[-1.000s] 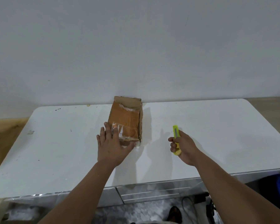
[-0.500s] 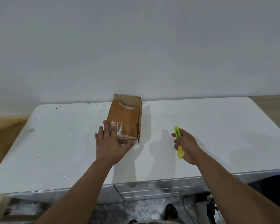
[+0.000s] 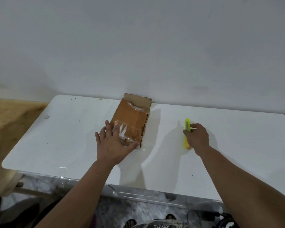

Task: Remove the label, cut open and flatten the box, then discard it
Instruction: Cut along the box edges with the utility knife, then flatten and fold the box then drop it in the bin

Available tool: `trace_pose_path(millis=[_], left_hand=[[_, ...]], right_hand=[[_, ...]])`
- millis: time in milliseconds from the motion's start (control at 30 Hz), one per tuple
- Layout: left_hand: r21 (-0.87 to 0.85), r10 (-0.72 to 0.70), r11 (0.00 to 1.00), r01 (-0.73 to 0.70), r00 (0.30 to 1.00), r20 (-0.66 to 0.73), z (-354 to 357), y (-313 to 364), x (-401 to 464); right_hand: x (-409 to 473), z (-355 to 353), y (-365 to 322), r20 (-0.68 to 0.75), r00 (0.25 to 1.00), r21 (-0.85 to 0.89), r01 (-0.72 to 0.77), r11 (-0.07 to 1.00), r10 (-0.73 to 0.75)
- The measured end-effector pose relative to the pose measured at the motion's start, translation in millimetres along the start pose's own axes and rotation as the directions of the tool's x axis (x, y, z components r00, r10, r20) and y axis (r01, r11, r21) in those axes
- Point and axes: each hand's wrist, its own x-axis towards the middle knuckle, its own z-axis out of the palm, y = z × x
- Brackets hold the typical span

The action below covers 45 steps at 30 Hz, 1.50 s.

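A brown cardboard box (image 3: 132,119) stands on a white table (image 3: 59,142). It is at the back edge of the table, near the middle, and its far end touches the grey wall (image 3: 138,46). Shiny clear tape (image 3: 124,129) covers the near part of its top, and more crinkled tape sits near the far end. One flap sticks up at the back.

The left hand (image 3: 113,145) lies flat on the near left corner of the box. Its fingers (image 3: 108,127) are spread out and rest on the tape, and the thumb runs along the near edge of the box. The hand presses down; it is not pinching anything.

The right hand (image 3: 197,138) is to the right of the box, well apart from it, over the table. It is closed around a bright yellow-green cutter knife (image 3: 187,127). The top of the knife pokes up past the fingers and the bottom end shows under the hand. I cannot tell if the blade is out.

The floor (image 3: 11,112) to the left of the table is brown wood.
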Motion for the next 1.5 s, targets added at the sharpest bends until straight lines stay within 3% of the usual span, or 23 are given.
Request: trace_pose_path(millis=[300, 500, 700, 867, 967, 1067, 1133, 1233, 1333, 1500], left_hand=[[0.009, -0.139, 0.99, 0.139, 0.99, 0.007, -0.8, 26.2, 1.9], [0.029, -0.116, 0.993, 0.116, 0.993, -0.012, -3.1, 26.1, 3.3], [0.044, 0.075, 0.996, -0.078, 0.996, 0.051, -6.7, -6.1, 10.5], [0.03, 0.267, 0.961, -0.275, 0.951, 0.154, -21.9, -34.4, 18.1], [0.029, 0.366, 0.922, -0.386, 0.894, 0.259, -32.2, -49.9, 28.7], [0.023, 0.48, 0.858, -0.513, 0.818, 0.318, -39.8, -62.0, 42.1], [0.011, 0.532, 0.818, -0.575, 0.764, 0.366, -43.8, -66.8, 51.9], [-0.008, 0.568, 0.784, -0.62, 0.713, 0.41, -48.5, -71.0, 67.3], [-0.059, 0.575, 0.788, -0.613, 0.697, 0.429, -53.2, -77.9, 81.4], [-0.032, 0.566, 0.778, -0.627, 0.679, 0.467, -51.0, -90.9, 91.8]], right_hand=[[30.8, -2.5, 11.3, 0.075, 0.995, -0.194, 0.08, 0.978, -0.067], [32.7, -8.5, 8.0, 0.09, 0.984, -0.259, 0.172, 0.95, -0.154], [17.4, -2.1, -18.9, 0.246, 0.948, -0.122, 0.238, 0.964, -0.203], [-6.9, 13.6, -29.7, 0.342, 0.899, -0.056, 0.311, 0.949, -0.274], [-27.6, 28.6, -24.4, 0.24, 0.839, -0.165, 0.532, 0.831, -0.489], [-52.9, 42.4, -19.9, 0.266, 0.764, -0.297, 0.645, 0.704, -0.588], [-71.8, 48.1, -15.2, 0.309, 0.753, -0.384, 0.658, 0.648, -0.581], [-97.6, 51.8, -5.7, 0.253, 0.753, -0.48, 0.643, 0.597, -0.607], [-115.4, 53.5, 4.3, 0.194, 0.773, -0.502, 0.607, 0.616, -0.604], [-134.3, 54.6, 19.1, 0.251, 0.763, -0.481, 0.633, 0.607, -0.596]])
